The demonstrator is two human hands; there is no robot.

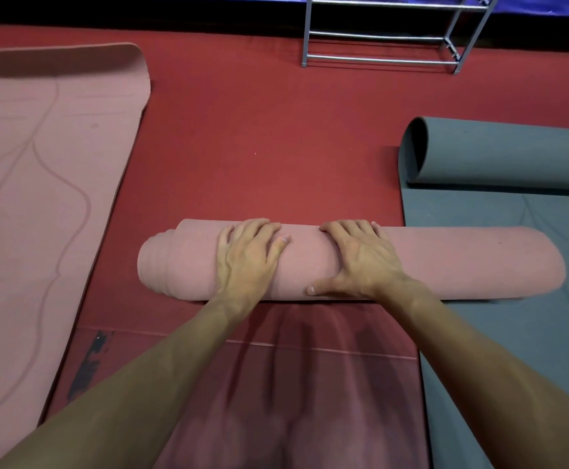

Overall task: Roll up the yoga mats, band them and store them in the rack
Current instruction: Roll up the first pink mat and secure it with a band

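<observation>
A pink yoga mat (462,262) lies rolled into a thick tube across the red floor, its spiral end showing at the left. My left hand (249,255) lies flat over the top of the roll, fingers spread. A little to the right, my right hand (360,258) presses on the roll too, thumb stretched along its near side. A second pink mat (39,198) lies unrolled at the left, its far end curling up. At the right a grey mat (499,154) is partly rolled at its far end, the rest flat.
A metal rack (381,37) with horizontal bars stands at the far edge of the red floor (259,130), against a blue wall pad. The pink roll's right end overlaps the grey mat. A seam and a dark scuff mark the floor near my left forearm.
</observation>
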